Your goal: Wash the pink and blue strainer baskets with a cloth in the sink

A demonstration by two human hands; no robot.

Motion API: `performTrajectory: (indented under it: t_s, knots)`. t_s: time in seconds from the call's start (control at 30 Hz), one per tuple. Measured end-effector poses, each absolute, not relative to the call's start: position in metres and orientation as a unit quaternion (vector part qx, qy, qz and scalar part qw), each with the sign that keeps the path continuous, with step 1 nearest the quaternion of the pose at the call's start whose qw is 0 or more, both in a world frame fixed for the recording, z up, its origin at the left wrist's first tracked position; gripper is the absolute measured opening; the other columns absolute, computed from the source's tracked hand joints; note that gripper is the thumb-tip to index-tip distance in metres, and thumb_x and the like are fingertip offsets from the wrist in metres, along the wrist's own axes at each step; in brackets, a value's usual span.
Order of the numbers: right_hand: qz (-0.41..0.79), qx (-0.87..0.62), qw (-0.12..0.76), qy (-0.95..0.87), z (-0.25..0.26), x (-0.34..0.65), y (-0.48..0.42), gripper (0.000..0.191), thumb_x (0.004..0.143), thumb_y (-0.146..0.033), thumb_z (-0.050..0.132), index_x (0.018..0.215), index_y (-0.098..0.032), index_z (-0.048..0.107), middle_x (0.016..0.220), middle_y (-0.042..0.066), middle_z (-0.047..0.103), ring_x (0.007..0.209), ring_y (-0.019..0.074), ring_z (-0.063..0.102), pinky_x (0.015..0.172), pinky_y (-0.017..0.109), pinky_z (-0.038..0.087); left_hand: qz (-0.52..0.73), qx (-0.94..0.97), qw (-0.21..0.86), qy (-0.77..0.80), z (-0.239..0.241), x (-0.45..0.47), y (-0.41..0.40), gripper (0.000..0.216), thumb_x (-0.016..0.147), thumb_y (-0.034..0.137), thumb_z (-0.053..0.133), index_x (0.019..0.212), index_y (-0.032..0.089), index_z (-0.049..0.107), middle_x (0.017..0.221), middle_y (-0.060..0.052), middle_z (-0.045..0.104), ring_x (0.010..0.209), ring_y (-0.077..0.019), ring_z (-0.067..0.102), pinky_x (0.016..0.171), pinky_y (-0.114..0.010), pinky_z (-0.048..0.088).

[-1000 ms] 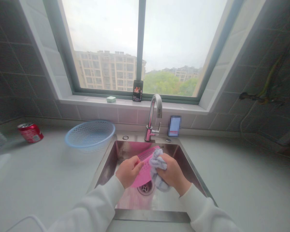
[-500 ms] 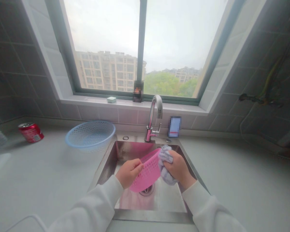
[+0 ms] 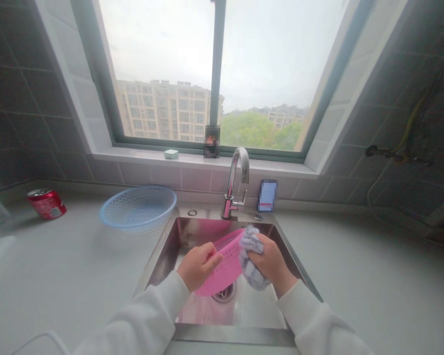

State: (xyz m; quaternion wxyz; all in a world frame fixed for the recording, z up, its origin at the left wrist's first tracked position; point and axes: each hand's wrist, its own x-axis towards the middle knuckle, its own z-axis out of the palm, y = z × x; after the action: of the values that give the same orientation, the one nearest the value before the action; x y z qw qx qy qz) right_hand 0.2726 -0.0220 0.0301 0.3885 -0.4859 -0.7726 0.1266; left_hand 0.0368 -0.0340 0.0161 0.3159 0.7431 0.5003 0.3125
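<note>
Over the steel sink my left hand grips the near rim of a pink perforated basket, held tilted above the drain. My right hand is closed round a crumpled grey-white cloth and presses it against the basket's right side. Both sleeves are white.
A chrome tap stands behind the sink. A blue perforated basket sits on the counter to the left, a red can lies farther left. On the window sill stand a small green box and a dark object.
My right hand has moved the cloth from the basket's inside to its right side, then slightly lower. The basket has tilted a little in my left hand.
</note>
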Motion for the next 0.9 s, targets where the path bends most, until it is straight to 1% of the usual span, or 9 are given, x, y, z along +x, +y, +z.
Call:
performTrajectory:
  t_s: [0.1, 0.23, 0.37, 0.43, 0.53, 0.63, 0.73, 0.8, 0.9]
  knots:
    - [0.123, -0.473, 0.383, -0.784, 0.031, 0.268, -0.029, 0.009, 0.072, -0.016, 0.054, 0.069, -0.024, 0.050, 0.072, 0.000, 0.058, 0.068, 0.0183, 0.055, 0.064, 0.030, 0.041, 0.320, 0.746, 0.295, 0.504, 0.014, 0.036, -0.034, 0.035, 0.094, 0.048, 0.046, 0.070, 0.023, 0.045, 0.059, 0.002, 0.055, 0.058, -0.0164, 0.051, 0.057, -0.026, 0.030]
    - [0.162, -0.395, 0.332, -0.841, 0.032, 0.247, -0.047, 0.012, 0.068, -0.013, 0.055, 0.068, -0.024, 0.049, 0.074, -0.001, 0.057, 0.068, 0.0163, 0.054, 0.062, 0.027, 0.039, 0.322, 0.752, 0.286, 0.499, 0.014, 0.035, -0.034, 0.038, 0.095, 0.049, 0.045, 0.068, 0.023, 0.045, 0.058, 0.002, 0.056, 0.058, -0.0165, 0.053, 0.058, -0.027, 0.033]
    - [0.158, -0.438, 0.383, -0.797, 0.030, 0.263, -0.028, 0.008, 0.071, -0.016, 0.052, 0.069, -0.024, 0.052, 0.073, 0.001, 0.061, 0.071, 0.0191, 0.058, 0.068, 0.031, 0.046, 0.320, 0.746, 0.304, 0.498, 0.015, 0.037, -0.035, 0.036, 0.094, 0.049, 0.046, 0.069, 0.023, 0.046, 0.058, 0.002, 0.057, 0.057, -0.0168, 0.054, 0.056, -0.026, 0.034]
    - [0.144, -0.493, 0.399, -0.760, 0.029, 0.281, -0.014, 0.009, 0.074, -0.018, 0.052, 0.074, -0.025, 0.059, 0.077, 0.002, 0.067, 0.074, 0.0214, 0.062, 0.072, 0.034, 0.049, 0.326, 0.739, 0.323, 0.493, 0.015, 0.038, -0.036, 0.035, 0.093, 0.049, 0.047, 0.070, 0.023, 0.047, 0.058, 0.002, 0.057, 0.056, -0.0165, 0.054, 0.055, -0.026, 0.034]
    - [0.139, -0.528, 0.393, -0.740, 0.025, 0.298, -0.001, 0.016, 0.073, -0.018, 0.053, 0.080, -0.024, 0.065, 0.083, 0.004, 0.072, 0.080, 0.0240, 0.066, 0.077, 0.038, 0.052, 0.324, 0.741, 0.354, 0.470, 0.015, 0.038, -0.037, 0.037, 0.093, 0.049, 0.045, 0.072, 0.021, 0.054, 0.061, 0.001, 0.059, 0.058, -0.0165, 0.055, 0.056, -0.026, 0.035]
    - [0.129, -0.537, 0.376, -0.744, 0.021, 0.302, 0.002, 0.015, 0.072, -0.019, 0.054, 0.079, -0.024, 0.066, 0.084, 0.004, 0.073, 0.081, 0.0248, 0.068, 0.080, 0.039, 0.053, 0.313, 0.757, 0.371, 0.436, 0.015, 0.036, -0.035, 0.039, 0.094, 0.046, 0.043, 0.082, 0.017, 0.066, 0.073, -0.003, 0.067, 0.069, -0.0188, 0.060, 0.063, -0.027, 0.040]
    - [0.125, -0.542, 0.380, -0.739, 0.022, 0.301, 0.002, 0.016, 0.073, -0.021, 0.054, 0.082, -0.024, 0.067, 0.087, 0.005, 0.073, 0.084, 0.0252, 0.068, 0.082, 0.040, 0.052, 0.309, 0.749, 0.404, 0.424, 0.014, 0.035, -0.034, 0.037, 0.091, 0.042, 0.044, 0.091, 0.015, 0.070, 0.083, -0.005, 0.071, 0.078, -0.0209, 0.062, 0.068, -0.028, 0.043]
    - [0.124, -0.539, 0.391, -0.735, 0.026, 0.296, -0.002, 0.017, 0.073, -0.021, 0.053, 0.083, -0.023, 0.066, 0.089, 0.006, 0.072, 0.086, 0.0247, 0.067, 0.083, 0.039, 0.051, 0.313, 0.732, 0.419, 0.437, 0.013, 0.036, -0.033, 0.033, 0.089, 0.039, 0.046, 0.089, 0.015, 0.069, 0.082, -0.005, 0.069, 0.078, -0.0207, 0.061, 0.067, -0.028, 0.043]
    - [0.115, -0.508, 0.385, -0.762, 0.031, 0.278, -0.020, 0.008, 0.073, -0.019, 0.053, 0.075, -0.023, 0.060, 0.079, 0.003, 0.066, 0.076, 0.0206, 0.063, 0.073, 0.032, 0.048, 0.339, 0.706, 0.398, 0.478, 0.012, 0.038, -0.033, 0.031, 0.088, 0.038, 0.043, 0.078, 0.017, 0.063, 0.074, -0.003, 0.064, 0.072, -0.0192, 0.058, 0.062, -0.027, 0.039]
